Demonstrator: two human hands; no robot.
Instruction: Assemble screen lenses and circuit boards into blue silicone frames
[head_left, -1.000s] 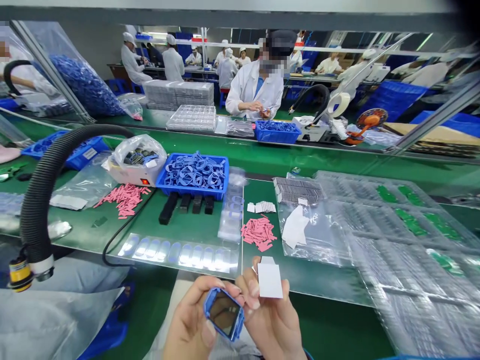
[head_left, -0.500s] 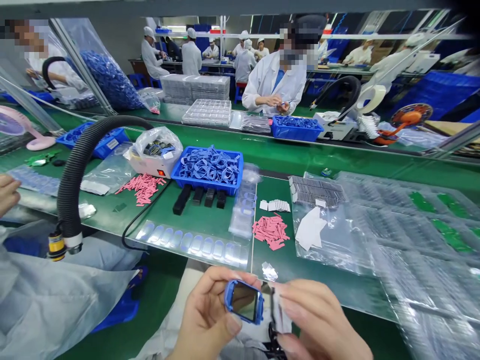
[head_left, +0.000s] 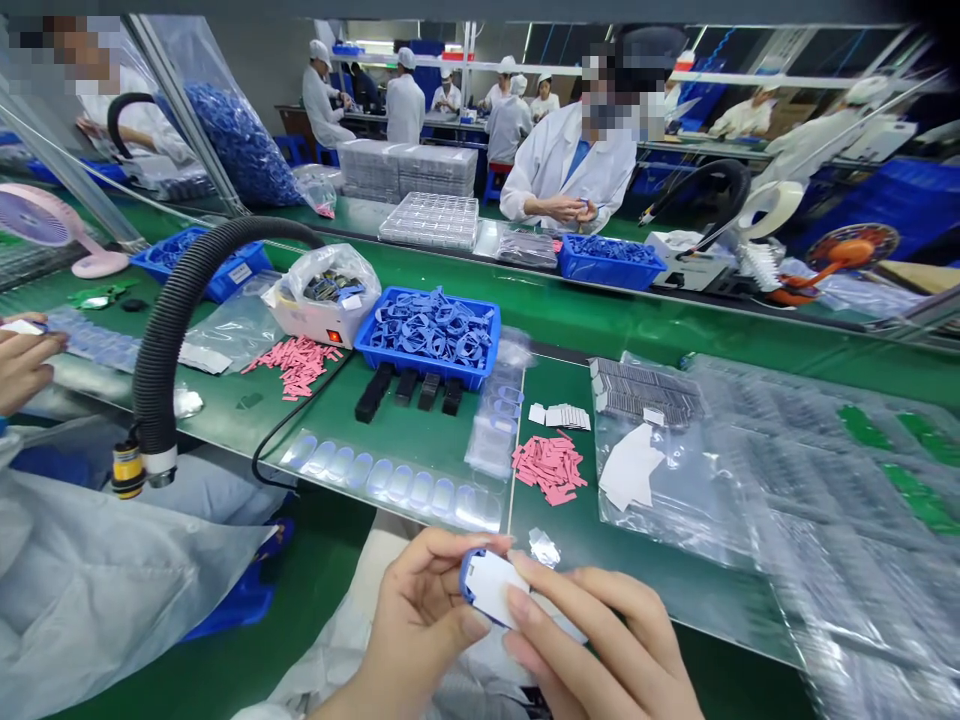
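Observation:
Near the table's front edge, my left hand (head_left: 420,615) grips a small blue plastic frame (head_left: 466,578) between thumb and fingers. A white flat piece (head_left: 495,588) with notched edges lies over the frame's opening. My right hand (head_left: 600,635) is closed on this white piece, its fingertips pressed against the piece and the frame's right end. The dark screen-like face of the frame is hidden. Just beyond my fingers, a crumpled silvery scrap (head_left: 544,548) lies on the table. A pile of pink strips (head_left: 550,468) is farther back.
A blue bin (head_left: 429,375) of blue frames stands behind a clear strip of oval films (head_left: 401,487). Plastic trays (head_left: 817,480) cover the right side. A black flexible hose (head_left: 161,340) arches at left. Another person's hand (head_left: 22,370) works at far left; a co-worker (head_left: 574,165) sits opposite.
My right hand has moved left and brought the white flat piece onto the blue frame, covering its dark face. The view has shifted slightly.

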